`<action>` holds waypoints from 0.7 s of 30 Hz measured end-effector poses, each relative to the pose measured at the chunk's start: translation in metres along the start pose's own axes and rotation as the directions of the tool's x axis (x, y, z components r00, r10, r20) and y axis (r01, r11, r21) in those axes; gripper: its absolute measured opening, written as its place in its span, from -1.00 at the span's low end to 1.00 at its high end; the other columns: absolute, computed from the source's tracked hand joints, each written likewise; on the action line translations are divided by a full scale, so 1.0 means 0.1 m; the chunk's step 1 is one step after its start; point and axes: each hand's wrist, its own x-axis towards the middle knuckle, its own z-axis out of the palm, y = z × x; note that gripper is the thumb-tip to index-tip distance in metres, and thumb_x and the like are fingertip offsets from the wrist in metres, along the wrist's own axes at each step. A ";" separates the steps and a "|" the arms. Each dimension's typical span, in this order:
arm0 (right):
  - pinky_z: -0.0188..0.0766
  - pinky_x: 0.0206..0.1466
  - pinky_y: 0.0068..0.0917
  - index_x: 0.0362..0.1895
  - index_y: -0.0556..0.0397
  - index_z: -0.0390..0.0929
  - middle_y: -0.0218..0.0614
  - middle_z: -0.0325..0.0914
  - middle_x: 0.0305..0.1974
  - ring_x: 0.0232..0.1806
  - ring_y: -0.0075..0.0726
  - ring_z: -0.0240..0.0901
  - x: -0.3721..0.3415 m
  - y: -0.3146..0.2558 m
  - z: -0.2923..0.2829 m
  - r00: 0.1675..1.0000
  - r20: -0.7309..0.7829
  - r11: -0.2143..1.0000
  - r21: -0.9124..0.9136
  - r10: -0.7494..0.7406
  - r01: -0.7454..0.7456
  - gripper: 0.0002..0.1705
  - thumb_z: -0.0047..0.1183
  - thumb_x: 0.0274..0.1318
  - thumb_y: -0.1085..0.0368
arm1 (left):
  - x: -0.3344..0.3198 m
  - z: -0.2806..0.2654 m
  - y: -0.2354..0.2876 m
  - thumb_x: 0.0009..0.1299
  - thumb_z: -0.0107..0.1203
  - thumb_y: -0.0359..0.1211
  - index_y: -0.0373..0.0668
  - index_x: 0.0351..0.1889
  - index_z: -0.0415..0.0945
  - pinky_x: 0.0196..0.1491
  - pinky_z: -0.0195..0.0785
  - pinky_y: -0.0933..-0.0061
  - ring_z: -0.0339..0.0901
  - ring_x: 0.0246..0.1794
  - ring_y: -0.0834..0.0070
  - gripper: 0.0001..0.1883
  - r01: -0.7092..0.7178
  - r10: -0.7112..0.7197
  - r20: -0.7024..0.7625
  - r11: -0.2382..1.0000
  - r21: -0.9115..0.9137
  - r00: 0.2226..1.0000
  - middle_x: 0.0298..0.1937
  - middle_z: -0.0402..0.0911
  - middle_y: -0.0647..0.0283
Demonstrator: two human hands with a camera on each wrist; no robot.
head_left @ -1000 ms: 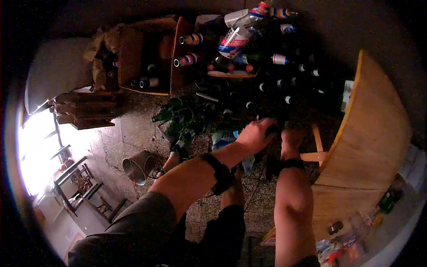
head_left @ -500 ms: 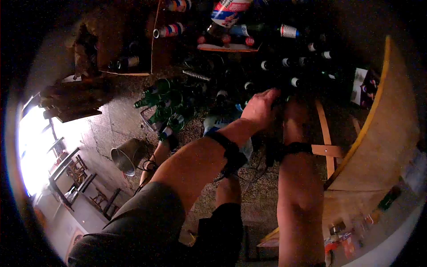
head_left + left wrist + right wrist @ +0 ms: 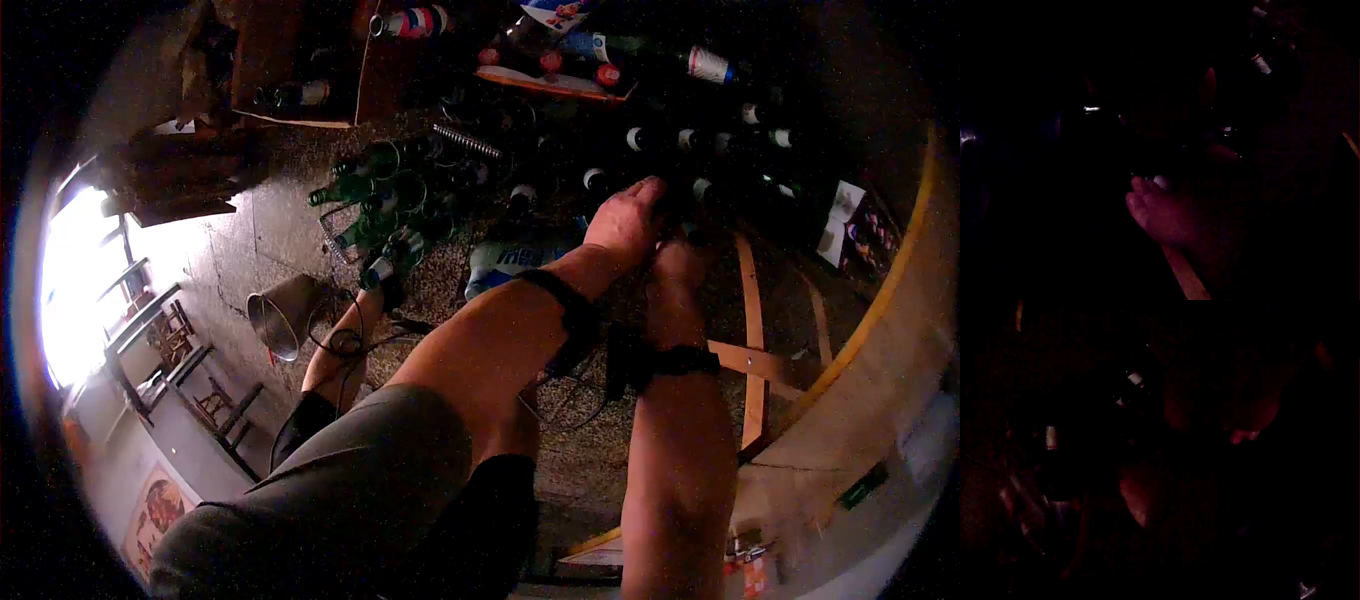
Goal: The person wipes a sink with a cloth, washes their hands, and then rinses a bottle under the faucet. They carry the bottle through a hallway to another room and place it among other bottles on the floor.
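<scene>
In the head view both bare hands reach side by side into deep shadow among dark bottles. My left hand (image 3: 625, 225) is the farther out, its fingers bent over the shadowed side. My right hand (image 3: 682, 262) lies just right of it and nearer, its fingers lost in the dark. White-capped or white-necked bottles (image 3: 596, 180) stand close ahead of the hands. The left wrist view faintly shows the right hand (image 3: 1169, 215) with bent fingers beside a small pale spot. I cannot tell what either hand holds. The right wrist view is almost black.
Green bottles (image 3: 380, 195) lie heaped to the left, near a plastic bag (image 3: 495, 265) with blue lettering. A metal bucket (image 3: 285, 318) lies tilted on the floor. Wooden legs (image 3: 752, 340) and a tipped round tabletop (image 3: 860, 390) stand at the right. A cardboard box (image 3: 365, 70) is behind.
The head view has tilted and shifted. Both arms reach slightly farther to the right and forward, the hands staying close together. More of the lettered bag shows beside the left arm.
</scene>
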 end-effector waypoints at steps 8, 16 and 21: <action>0.37 0.10 -0.28 0.16 0.12 0.35 -0.12 0.45 0.06 0.06 -0.09 0.41 -0.07 0.09 -0.03 0.893 0.087 0.626 -0.682 -0.442 0.377 -0.49 0.05 0.09 0.28 | -0.02 0.07 -0.18 0.27 0.04 -0.38 -0.11 0.15 0.32 0.10 0.35 0.20 0.40 0.12 0.02 -0.56 -0.076 0.076 0.061 0.997 0.003 0.995 0.18 0.43 0.07; 0.33 0.16 -0.23 0.15 0.11 0.35 -0.06 0.41 0.11 0.10 -0.06 0.38 -0.23 0.05 0.22 0.847 0.137 0.498 -0.756 -0.514 0.425 -0.47 0.06 0.05 0.29 | -0.05 0.08 -0.24 0.29 0.01 -0.38 -0.08 0.24 0.26 0.18 0.30 0.26 0.34 0.22 0.09 -0.49 -0.010 0.001 0.148 0.998 0.060 0.989 0.27 0.35 0.07; 0.25 0.24 -0.16 0.17 0.10 0.34 0.04 0.34 0.17 0.16 0.04 0.32 -0.17 -0.14 0.44 0.880 0.215 0.738 -0.482 -0.424 0.473 -0.43 0.07 -0.01 0.31 | 0.01 0.07 -0.32 0.28 0.00 -0.32 -0.28 0.35 0.01 0.13 0.34 0.24 0.37 0.18 0.05 -0.32 0.065 -0.074 0.271 0.997 0.041 0.960 0.28 0.29 -0.06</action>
